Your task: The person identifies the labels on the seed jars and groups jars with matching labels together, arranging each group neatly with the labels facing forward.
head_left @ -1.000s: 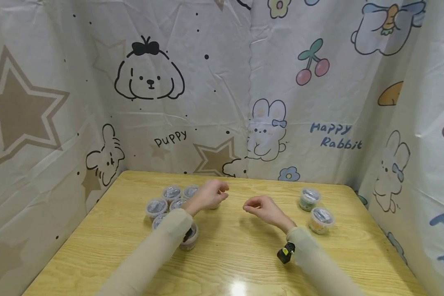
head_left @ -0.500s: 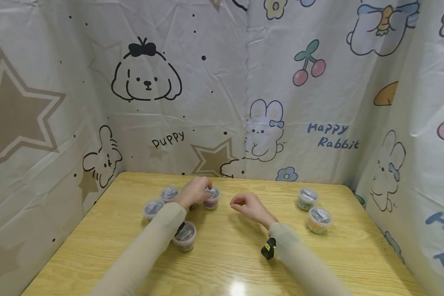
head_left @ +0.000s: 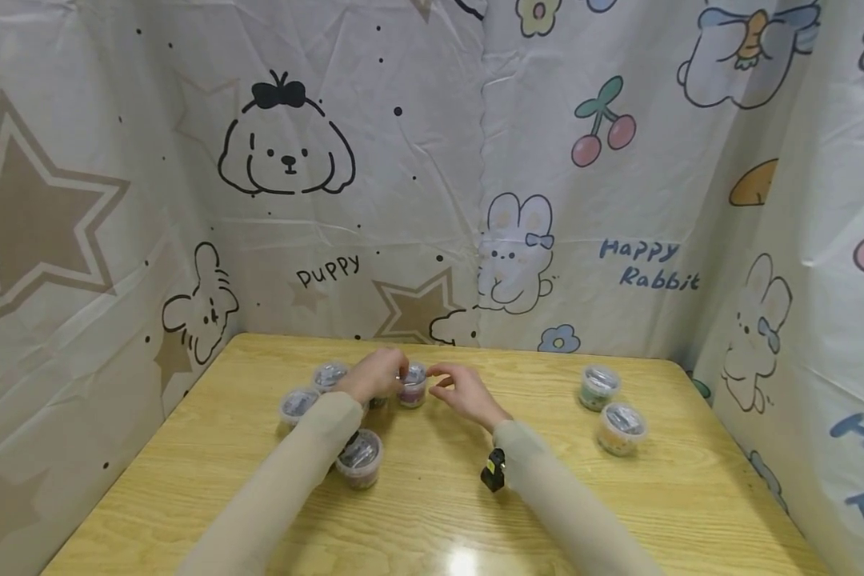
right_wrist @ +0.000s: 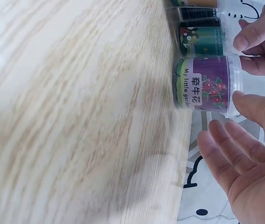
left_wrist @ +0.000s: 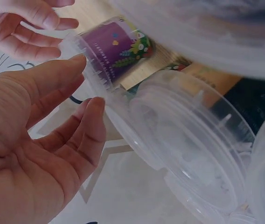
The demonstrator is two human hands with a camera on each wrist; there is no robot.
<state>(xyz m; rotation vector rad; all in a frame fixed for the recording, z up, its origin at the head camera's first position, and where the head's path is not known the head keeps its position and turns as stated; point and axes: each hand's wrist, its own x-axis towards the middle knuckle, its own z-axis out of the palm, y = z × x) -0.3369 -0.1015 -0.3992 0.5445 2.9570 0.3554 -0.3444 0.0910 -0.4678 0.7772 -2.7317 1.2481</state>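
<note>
A small clear plastic tub with a purple label and a translucent lid stands upright on the table. My left hand is at its left side, thumb and fingertips by the lid's rim with a gap between them in the left wrist view. From the right, my right hand reaches to the same tub. In the right wrist view its thumb is at the lid's edge, while its fingers are spread apart from the tub. Whether either hand touches the lid is hard to tell. A green-labelled tub stands beside the purple one.
More lidded tubs, such as one at the left and a nearer one, stand around my left forearm, which partly hides the group. Two others, a green one and an orange one, stand at the right. A printed curtain surrounds the table.
My left hand has moved left, uncovering the purple tub it hid earlier. My right hand has moved left toward that tub, its fingers spreading from a closer pose.
</note>
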